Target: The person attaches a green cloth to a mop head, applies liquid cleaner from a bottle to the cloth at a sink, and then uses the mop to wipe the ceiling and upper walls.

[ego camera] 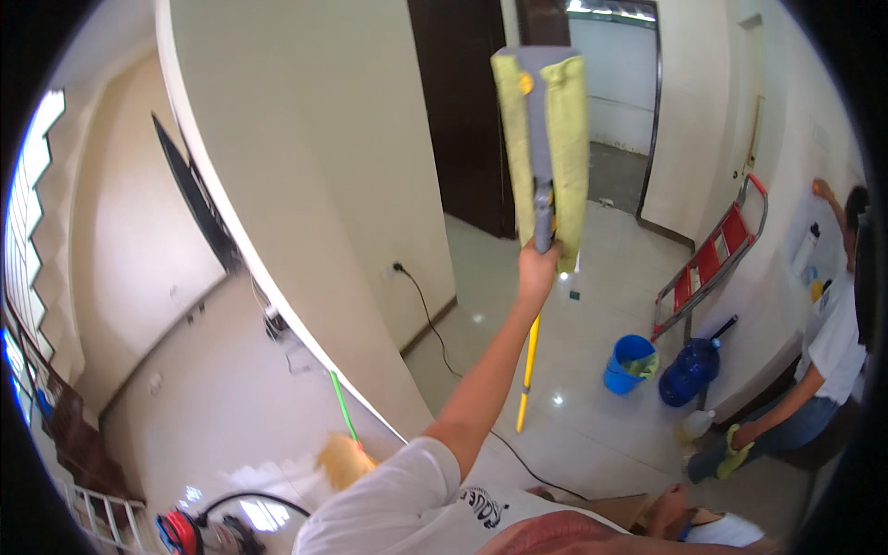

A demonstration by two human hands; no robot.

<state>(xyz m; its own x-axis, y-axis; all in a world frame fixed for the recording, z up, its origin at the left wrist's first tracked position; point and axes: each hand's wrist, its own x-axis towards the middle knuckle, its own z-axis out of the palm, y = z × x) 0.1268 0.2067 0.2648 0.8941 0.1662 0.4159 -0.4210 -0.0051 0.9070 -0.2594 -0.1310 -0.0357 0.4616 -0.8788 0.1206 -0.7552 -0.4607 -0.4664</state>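
Note:
A flat mop's grey head plate [541, 118] with a yellow-green cloth [570, 152] folded over its sides is raised upright before me. My left hand [541, 263] closes around the grey joint under the plate. The mop's yellow pole [531, 374] shows below the hand, slanting down over the tiled floor. At the bottom edge, beside a brown cardboard-like piece [617, 510], is a partly visible hand [667, 506]. It looks like my right hand, but its fingers and whether it holds anything are unclear.
A blue bucket [624, 371] with a cloth, a blue water jug [689, 372] and a red folding stepladder [714, 260] stand right. A person [832, 333] touches the wall there. A black cord [430, 322] crosses the floor. Lower left are a broom [343, 461] and a red-black machine [180, 534].

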